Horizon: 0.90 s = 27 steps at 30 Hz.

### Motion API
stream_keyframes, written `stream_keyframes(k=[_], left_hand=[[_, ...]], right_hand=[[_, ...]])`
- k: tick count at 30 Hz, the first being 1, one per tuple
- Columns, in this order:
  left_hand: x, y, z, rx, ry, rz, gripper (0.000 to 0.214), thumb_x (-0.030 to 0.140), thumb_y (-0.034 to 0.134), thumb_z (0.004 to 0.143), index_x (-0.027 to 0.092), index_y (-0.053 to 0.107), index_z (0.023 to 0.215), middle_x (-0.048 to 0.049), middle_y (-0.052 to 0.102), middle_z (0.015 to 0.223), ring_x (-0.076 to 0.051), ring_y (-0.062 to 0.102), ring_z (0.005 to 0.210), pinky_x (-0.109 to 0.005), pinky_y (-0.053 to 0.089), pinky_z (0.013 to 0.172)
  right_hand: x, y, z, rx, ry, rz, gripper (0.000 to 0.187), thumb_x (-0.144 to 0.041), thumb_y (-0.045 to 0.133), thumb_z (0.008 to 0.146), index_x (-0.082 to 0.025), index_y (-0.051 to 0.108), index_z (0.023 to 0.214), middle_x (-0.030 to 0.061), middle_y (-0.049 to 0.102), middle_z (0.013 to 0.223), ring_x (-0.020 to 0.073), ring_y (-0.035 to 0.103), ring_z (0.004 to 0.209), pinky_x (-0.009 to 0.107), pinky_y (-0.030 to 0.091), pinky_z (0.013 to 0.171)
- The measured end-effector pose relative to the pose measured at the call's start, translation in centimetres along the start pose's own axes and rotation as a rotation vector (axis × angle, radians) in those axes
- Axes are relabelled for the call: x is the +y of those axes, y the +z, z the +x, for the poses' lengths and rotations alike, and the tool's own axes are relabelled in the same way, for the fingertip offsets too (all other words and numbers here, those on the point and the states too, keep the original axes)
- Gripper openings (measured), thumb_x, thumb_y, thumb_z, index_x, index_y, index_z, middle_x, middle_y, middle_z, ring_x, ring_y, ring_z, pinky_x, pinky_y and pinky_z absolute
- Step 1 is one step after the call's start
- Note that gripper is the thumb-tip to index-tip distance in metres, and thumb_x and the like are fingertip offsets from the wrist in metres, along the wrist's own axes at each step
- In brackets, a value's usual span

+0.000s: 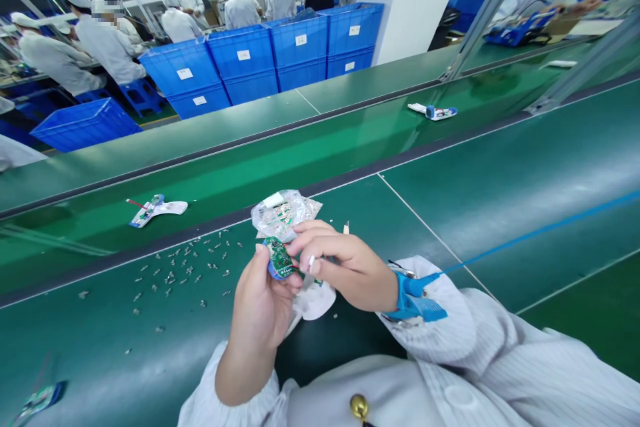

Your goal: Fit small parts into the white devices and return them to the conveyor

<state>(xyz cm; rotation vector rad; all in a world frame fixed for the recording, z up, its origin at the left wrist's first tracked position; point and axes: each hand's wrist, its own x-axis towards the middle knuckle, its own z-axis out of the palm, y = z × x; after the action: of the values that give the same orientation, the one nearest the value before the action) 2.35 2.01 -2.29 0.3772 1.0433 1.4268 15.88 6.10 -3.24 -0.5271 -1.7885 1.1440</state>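
Two hands [263, 300] [345, 267] over green conveyor [100, 340], blue crates [245, 60] beyond

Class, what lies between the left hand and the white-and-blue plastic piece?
The head view shows scattered small metal parts on the green belt, then a dark rail, between the left hand and the white-and-blue plastic piece.

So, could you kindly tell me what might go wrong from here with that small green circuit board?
The green circuit board sits in the bare left hand with the right hand working at it, so it could slip or take skin oils. The loose small metal parts on the green belt lie close and might get knocked about. The blue cord from the wrist strap could possibly snag.
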Motion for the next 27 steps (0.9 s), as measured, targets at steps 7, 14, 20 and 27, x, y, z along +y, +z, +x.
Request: stream_keyframes(k=[7, 14, 20, 27], left_hand=[[-0.2, -0.5, -1.0, -0.084, 0.219, 0.307, 0.038, 0.053, 0.073, 0.07, 0.016, 0.066, 0.076, 0.0003, 0.062, 0.066, -0.009, 0.054, 0.049, -0.017, 0.046, 0.044], [0.1, -1.0, -2.7, -0.06, 0.397, 0.561, 0.032, 0.05, 0.068, 0.077, 0.024, 0.065, 0.095, 0.0028, 0.058, 0.068, -0.01, 0.052, 0.048, -0.017, 0.044, 0.041], [0.2, -2.1, -3.2, -0.145, 0.441, 0.662, 0.037, 0.052, 0.059, 0.083, 0.027, 0.066, 0.109, -0.0012, 0.063, 0.079, -0.012, 0.053, 0.048, -0.021, 0.041, 0.041], [0.4, -1.7, -3.3, -0.166, 0.481, 0.674, 0.037, 0.053, 0.059, 0.083, 0.027, 0.067, 0.109, -0.0046, 0.068, 0.095, -0.02, 0.063, 0.074, -0.026, 0.047, 0.063]], right_hand=[[-2.5, -0.6, 0.5, 0.01, 0.226, -0.031, 0.027, -0.019, 0.051, 0.085, -0.017, 0.056, 0.058, 0.0006, 0.059, 0.062, 0.0134, 0.053, 0.073, 0.027, 0.043, 0.074], [-3.9, -1.4, 1.8, -0.167, 0.056, -0.187, 0.024, -0.012, 0.053, 0.08, -0.016, 0.056, 0.056, -0.0023, 0.052, 0.053, 0.0109, 0.046, 0.062, 0.027, 0.039, 0.075], [-4.6, -1.5, 2.0, -0.251, -0.017, -0.252, 0.027, -0.011, 0.047, 0.078, -0.018, 0.046, 0.052, -0.0039, 0.044, 0.048, 0.0104, 0.042, 0.056, 0.028, 0.038, 0.077], [-5.2, -1.6, 2.0, -0.265, -0.057, -0.299, 0.028, -0.01, 0.043, 0.076, -0.019, 0.038, 0.05, -0.0033, 0.041, 0.048, 0.0106, 0.037, 0.055, 0.028, 0.037, 0.071]])
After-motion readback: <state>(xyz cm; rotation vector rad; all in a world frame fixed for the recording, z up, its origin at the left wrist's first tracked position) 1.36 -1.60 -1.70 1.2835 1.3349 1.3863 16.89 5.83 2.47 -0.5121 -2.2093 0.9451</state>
